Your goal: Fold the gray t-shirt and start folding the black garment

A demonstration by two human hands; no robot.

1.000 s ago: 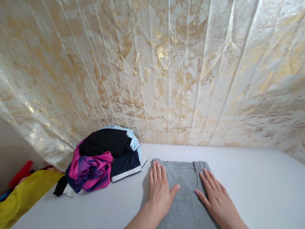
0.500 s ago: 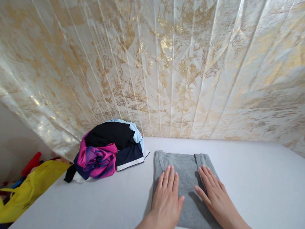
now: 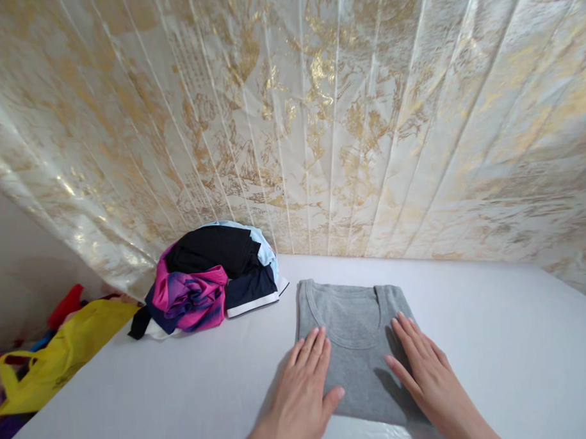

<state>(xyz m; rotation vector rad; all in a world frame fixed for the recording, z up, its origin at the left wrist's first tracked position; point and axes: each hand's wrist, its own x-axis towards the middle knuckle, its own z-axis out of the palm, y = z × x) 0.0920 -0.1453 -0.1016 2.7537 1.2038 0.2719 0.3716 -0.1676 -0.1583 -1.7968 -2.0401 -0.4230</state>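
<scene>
A folded grey tank top (image 3: 352, 333) lies flat on the white table (image 3: 494, 360), neckline toward the wall. My left hand (image 3: 301, 392) rests palm down on its lower left part, fingers stretched out and together. My right hand (image 3: 423, 368) lies flat on its right side, fingers spread slightly. Neither hand grips the cloth.
A heap of clothes (image 3: 208, 280) in black, pink, navy and pale blue sits at the back left of the table. A gold-patterned white curtain (image 3: 318, 116) hangs behind. A yellow bag (image 3: 62, 355) and other coloured items lie beyond the table's left edge.
Both hands have slid down the grey top toward me, from near the neckline to its lower half. The view has tilted, so the whole top shows.
</scene>
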